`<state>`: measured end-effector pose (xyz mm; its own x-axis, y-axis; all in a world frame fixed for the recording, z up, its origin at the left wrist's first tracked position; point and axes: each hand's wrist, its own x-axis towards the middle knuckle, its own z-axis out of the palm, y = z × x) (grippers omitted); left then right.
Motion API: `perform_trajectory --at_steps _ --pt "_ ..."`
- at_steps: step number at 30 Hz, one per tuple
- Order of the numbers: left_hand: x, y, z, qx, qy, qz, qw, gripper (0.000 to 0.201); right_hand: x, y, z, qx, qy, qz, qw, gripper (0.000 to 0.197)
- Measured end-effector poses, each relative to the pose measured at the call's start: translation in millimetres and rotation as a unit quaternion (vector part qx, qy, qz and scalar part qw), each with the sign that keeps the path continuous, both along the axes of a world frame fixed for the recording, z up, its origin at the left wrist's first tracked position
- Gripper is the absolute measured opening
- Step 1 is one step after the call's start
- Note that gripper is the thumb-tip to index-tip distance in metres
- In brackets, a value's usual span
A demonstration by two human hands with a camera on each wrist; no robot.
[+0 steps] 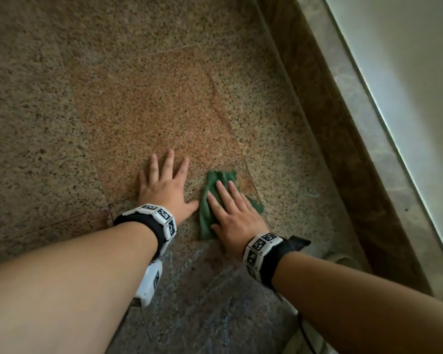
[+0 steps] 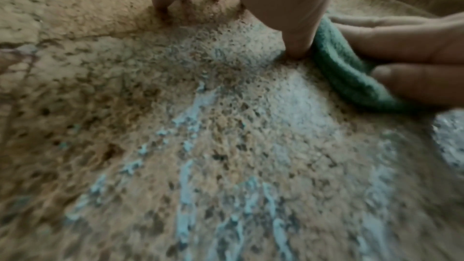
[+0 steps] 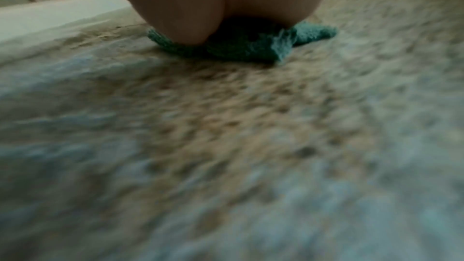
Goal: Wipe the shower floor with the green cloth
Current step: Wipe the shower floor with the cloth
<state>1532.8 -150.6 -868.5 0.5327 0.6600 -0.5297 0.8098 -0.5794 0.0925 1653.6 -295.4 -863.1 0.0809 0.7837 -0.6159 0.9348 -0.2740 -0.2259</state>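
Observation:
The green cloth (image 1: 210, 200) lies crumpled on the speckled granite shower floor (image 1: 138, 98). My right hand (image 1: 230, 208) lies flat on the cloth with straight fingers, pressing it down. My left hand (image 1: 164, 182) rests flat on the bare floor just left of the cloth, fingers spread; its thumb tip nearly touches the cloth's edge. In the left wrist view the cloth (image 2: 351, 70) shows under the right hand's fingers (image 2: 414, 51), beside my left thumb. In the right wrist view the cloth (image 3: 251, 45) is pinned under the heel of the palm.
A dark stone curb (image 1: 343, 149) runs along the right side, with a pale glass panel (image 1: 407, 72) beyond it. Light bluish streaks (image 2: 185, 195) mark the floor near my wrists. A tile seam (image 1: 74, 218) crosses the floor at the left.

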Motion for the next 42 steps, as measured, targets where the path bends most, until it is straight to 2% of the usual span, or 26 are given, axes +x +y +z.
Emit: perform_trajectory --at_steps 3,6,9,11,14,16,18,21,24,26,28,32,36,39,40,41,42 --pt "3.6 -2.0 -0.3 -0.003 -0.007 0.001 1.0 0.104 40.3 16.5 -2.9 0.007 -0.032 -0.05 0.998 0.071" --pt "7.5 -3.8 1.4 -0.004 -0.002 -0.004 1.0 0.105 87.4 30.6 -2.2 0.027 -0.048 -0.159 0.986 0.07" --pt "11.1 -5.4 3.7 -0.016 0.005 0.004 1.0 0.107 123.0 17.1 -0.9 0.026 -0.044 -0.294 0.954 0.07" --pt "13.1 -5.8 4.3 -0.017 0.007 0.01 1.0 0.108 128.4 1.5 -1.8 0.019 -0.056 -0.358 0.932 0.071" --pt "13.6 -6.2 2.9 -0.014 0.004 0.013 1.0 0.109 103.3 -7.6 -1.9 -0.005 -0.084 -0.428 0.9 0.07" --pt "12.7 -5.7 0.9 -0.015 0.001 0.012 1.0 0.11 70.4 -5.3 -0.4 -0.029 -0.092 -0.42 0.902 0.071" --pt "11.4 -5.4 -0.9 -0.012 -0.002 0.011 1.0 0.109 30.9 -1.2 -2.3 -0.019 -0.08 -0.342 0.936 0.07" --pt "10.9 -5.5 -1.1 -0.006 -0.009 0.009 1.0 0.108 -7.8 10.5 -3.3 0.014 -0.007 -0.219 0.976 0.072" --pt "11.0 -4.0 -1.8 -0.006 -0.005 0.01 1.0 0.105 9.8 17.2 -5.1 0.032 -0.011 -0.106 0.994 0.07" --pt "11.0 -3.7 -2.0 -0.009 -0.006 0.012 1.0 0.107 37.5 17.8 -4.0 0.03 -0.033 -0.061 0.997 0.069" --pt "11.6 -4.1 -2.9 -0.012 -0.003 0.014 1.0 0.109 65.7 15.6 -2.3 0.029 -0.043 -0.114 0.992 0.068" --pt "11.3 -4.2 -1.7 -0.014 -0.001 0.011 1.0 0.11 103.7 -19.6 3.0 0.014 -0.06 -0.292 0.955 0.069" --pt "10.5 -4.7 -1.5 -0.009 -0.002 0.006 1.0 0.11 103.7 -69.7 0.6 -0.049 -0.094 -0.454 0.885 0.072" --pt "11.8 -4.5 -1.5 -0.015 0.002 0.008 1.0 0.111 76.1 -61.7 -3.6 -0.062 -0.12 -0.532 0.836 0.074" --pt "11.9 -4.5 -1.5 -0.017 0.002 0.008 1.0 0.11 65.6 -54.8 -1.4 -0.073 -0.123 -0.535 0.833 0.076" --pt "11.6 -4.4 -1.8 -0.019 0.002 0.009 1.0 0.11 54.3 -48.4 -0.7 -0.08 -0.121 -0.514 0.845 0.077" --pt "11.4 -4.4 -1.8 -0.019 0.001 0.011 1.0 0.11 41.9 -42.0 -0.7 -0.078 -0.107 -0.472 0.872 0.077"
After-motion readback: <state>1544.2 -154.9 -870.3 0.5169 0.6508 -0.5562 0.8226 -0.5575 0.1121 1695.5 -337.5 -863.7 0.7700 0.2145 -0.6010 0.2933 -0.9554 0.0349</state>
